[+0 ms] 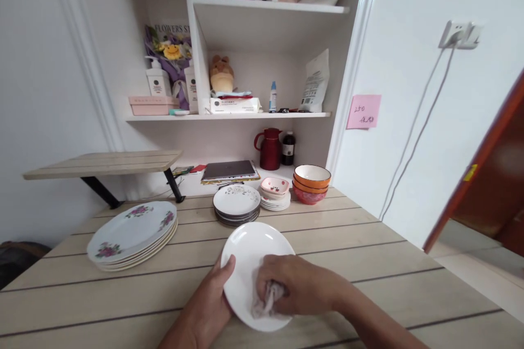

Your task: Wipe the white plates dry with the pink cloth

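Observation:
A plain white plate (pixel 245 245) is tilted toward me above the striped wooden table (pixel 335 234). My left hand (pixel 213 300) grips its left edge, thumb on the upper face and the other fingers hidden beneath. Bunched in my right hand (pixel 295 283) is a pale cloth (pixel 270 300), pressed against the plate's face at the lower right. Just beyond the plate stands a stack of dark-rimmed plates (pixel 236 200), the top one white with a grey floral pattern.
Large oval flowered plates (pixel 139 226) are stacked at left. Small dishes (pixel 275 191) and orange and red bowls (pixel 311 182) stand at back right. Behind them are a laptop (pixel 228 169), a red jug (pixel 270 149) and a dark bottle (pixel 289 148). A raised wooden stand (pixel 106 162) is at left.

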`<state>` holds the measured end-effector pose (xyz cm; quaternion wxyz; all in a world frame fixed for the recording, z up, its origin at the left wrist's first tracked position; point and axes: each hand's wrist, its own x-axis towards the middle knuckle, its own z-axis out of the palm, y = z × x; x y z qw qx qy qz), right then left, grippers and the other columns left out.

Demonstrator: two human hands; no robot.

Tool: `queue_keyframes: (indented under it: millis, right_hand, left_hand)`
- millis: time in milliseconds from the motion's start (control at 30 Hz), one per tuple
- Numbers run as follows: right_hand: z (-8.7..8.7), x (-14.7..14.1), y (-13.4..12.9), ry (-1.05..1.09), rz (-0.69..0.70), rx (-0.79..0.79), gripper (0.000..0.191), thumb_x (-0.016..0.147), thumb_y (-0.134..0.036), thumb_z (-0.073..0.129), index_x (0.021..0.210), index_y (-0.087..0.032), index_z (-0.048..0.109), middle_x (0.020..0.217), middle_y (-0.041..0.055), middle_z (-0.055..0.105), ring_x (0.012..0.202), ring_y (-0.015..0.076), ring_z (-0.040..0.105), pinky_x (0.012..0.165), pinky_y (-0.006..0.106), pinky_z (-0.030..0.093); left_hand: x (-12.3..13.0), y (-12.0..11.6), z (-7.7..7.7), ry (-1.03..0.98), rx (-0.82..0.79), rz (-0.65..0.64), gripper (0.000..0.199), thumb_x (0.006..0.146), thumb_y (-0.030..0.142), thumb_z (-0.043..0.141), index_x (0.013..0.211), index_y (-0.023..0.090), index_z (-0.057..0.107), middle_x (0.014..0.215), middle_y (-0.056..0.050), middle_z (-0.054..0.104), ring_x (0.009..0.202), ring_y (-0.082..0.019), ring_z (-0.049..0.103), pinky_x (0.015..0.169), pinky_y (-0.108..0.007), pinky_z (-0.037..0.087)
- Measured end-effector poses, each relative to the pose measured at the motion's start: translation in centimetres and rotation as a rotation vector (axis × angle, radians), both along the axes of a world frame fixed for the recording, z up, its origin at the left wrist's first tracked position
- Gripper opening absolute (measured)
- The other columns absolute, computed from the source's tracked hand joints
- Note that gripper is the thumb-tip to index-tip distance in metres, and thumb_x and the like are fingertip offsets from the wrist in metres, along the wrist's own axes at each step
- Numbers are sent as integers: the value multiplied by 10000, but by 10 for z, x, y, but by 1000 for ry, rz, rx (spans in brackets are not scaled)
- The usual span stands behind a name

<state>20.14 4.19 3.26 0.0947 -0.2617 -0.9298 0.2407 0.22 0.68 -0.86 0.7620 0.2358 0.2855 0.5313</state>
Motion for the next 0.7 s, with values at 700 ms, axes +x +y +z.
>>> queue_keyframes:
  millis: [700]
  right_hand:
    - [9,16,7,-196,-112,135,214,678,-194,617,880,-262,629,900,-17,618,782,160,570,635,240,327]
  left_hand:
    - [1,-5,8,17,-88,-4,682,844,413,570,1439,215,304,1214,-148,659,1117,-289,611,980,-446,410]
